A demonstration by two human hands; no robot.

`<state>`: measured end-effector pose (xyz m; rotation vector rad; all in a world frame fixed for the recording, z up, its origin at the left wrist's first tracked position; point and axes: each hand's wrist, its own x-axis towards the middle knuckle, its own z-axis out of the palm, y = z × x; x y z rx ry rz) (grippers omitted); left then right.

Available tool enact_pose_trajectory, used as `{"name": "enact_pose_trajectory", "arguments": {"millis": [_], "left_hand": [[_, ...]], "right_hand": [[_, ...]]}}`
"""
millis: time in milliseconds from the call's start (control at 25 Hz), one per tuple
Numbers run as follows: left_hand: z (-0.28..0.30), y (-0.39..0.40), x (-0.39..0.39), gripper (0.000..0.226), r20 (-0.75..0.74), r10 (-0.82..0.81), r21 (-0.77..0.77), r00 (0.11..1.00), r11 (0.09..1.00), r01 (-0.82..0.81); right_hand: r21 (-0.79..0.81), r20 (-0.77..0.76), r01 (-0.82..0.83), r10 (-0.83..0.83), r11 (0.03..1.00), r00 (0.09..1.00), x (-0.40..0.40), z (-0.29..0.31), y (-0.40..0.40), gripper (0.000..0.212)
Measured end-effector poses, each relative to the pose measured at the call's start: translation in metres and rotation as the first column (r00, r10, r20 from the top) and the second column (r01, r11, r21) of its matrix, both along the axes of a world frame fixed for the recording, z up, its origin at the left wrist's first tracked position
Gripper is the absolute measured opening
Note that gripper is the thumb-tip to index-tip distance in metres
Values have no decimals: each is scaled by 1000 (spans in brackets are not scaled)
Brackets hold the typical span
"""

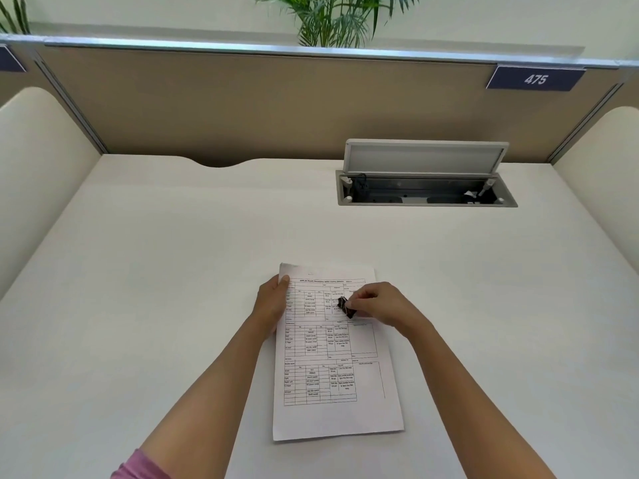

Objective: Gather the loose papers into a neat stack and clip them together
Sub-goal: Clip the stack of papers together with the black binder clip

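While hands pinch, papers (337, 368) lie lengthwise away.

**Camera setup: single head view**

One view only, worn on the person's head, wide-angle. Looks forward and steeply down onto the white bench (173, 271), both forearms entering from the bottom edge. Near field: hands and papers (332, 357) sit low-centre, close to the lens. Far field reaches the tan partition (242, 105) at the bench's back edge, with plant fronds (332, 19) above it (straight lines bow toward the frame edges, typical wide-angle distortion). No second view, so no shared overlap to log.
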<state>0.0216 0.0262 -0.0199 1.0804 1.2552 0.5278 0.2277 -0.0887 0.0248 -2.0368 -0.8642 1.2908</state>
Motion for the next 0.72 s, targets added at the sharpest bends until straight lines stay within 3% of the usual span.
{"name": "enact_pose_trajectory", "arguments": {"millis": [240, 400, 520, 720], "left_hand": [[0, 0, -1, 29, -13, -20, 22, 1000, 1000, 20], [1, 0, -1, 29, 4, -15, 13, 1000, 1000, 15], [0, 1, -1, 30, 5, -19, 10, 1000, 1000, 19], [1, 1, -1, 28, 19, -13, -3, 1000, 1000, 14]], "right_hand": [[-18, 55, 38, -37, 999, 998, -16, -9, 12, 59], [32, 10, 101, -102, 994, 995, -17, -7, 11, 35], [59, -21, 141, -140, 988, 990, -17, -6, 10, 42], [35, 112, -62, 57, 997, 992, -11, -4, 16, 47]]}}
